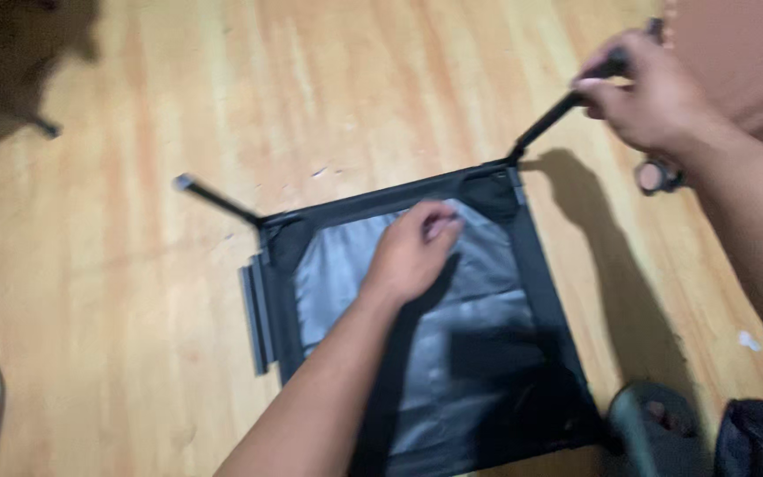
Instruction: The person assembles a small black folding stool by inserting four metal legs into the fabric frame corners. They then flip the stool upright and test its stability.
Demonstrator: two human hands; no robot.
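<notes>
I find no packages, labels, signs or screens in my head view; nothing here bears print or a display that I can make out.
</notes>
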